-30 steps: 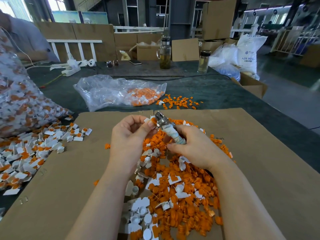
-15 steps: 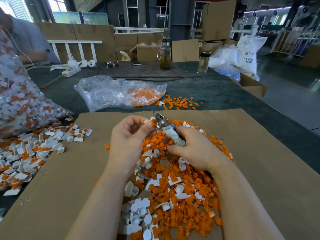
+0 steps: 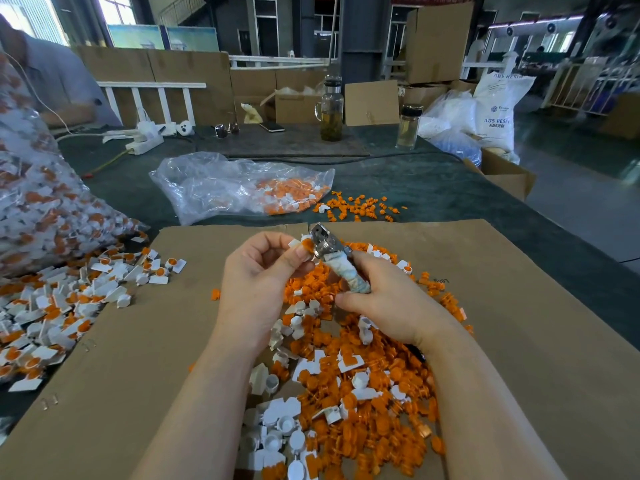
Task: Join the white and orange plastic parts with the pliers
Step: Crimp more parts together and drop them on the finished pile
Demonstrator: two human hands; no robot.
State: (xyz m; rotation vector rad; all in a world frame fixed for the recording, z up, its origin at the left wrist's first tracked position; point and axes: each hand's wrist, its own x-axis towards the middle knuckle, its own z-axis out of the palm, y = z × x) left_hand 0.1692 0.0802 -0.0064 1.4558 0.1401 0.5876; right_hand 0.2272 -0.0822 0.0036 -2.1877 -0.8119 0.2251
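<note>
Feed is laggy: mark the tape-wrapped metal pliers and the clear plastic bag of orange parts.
tape-wrapped metal pliers (image 3: 348, 275), head view, on the wrapped handle.
clear plastic bag of orange parts (image 3: 214, 185), head view, on its crumpled film.

This is a factory floor or packing workshop, not a home. A long worktable (image 3: 433, 188) covered in dark green cloth fills the middle of the frame, with a cardboard sheet (image 3: 519, 306) laid over it and heaps of small orange and white plastic parts (image 3: 363, 382) on top. At the left edge bulges a clear sack (image 3: 38, 209) of such pieces. Stacked cardboard boxes (image 3: 438, 39) rise at upper centre, a white bag printed ABS resin (image 3: 497, 109) stands at the upper right, and steel columns (image 3: 363, 32) and high windows close the back.
</note>
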